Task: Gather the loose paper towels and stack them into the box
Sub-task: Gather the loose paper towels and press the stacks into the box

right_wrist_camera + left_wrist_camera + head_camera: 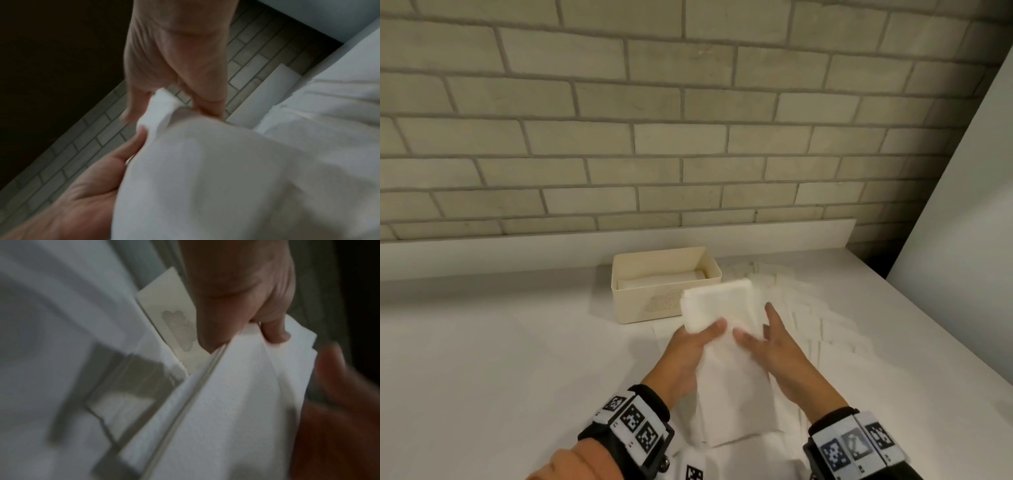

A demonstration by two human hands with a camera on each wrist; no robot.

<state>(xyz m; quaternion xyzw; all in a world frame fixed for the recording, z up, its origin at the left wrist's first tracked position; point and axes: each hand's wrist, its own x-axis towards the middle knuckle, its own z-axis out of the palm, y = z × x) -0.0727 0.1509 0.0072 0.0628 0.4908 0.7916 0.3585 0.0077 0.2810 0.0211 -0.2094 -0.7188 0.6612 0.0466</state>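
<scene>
We see a stack of paper towels [726, 346] held above the desk [500, 359] between both hands. The left hand [688, 356] grips the stack's left edge, its thumb curled over the top near the far end. The right hand [777, 346] lies against the right side with fingers stretched out fairly straight; we cannot tell whether its thumb is hooked underneath. From the left wrist view, the left hand [246, 305] pinches the towel edge [236, 386]. The box [664, 301] stands just beyond the stack, open on top, with some towels lying flat inside it. More loose towels [808, 315] lie spread on the desk to the right of the box, and others lie beneath the hands. A brick wall [654, 120] runs behind.
</scene>
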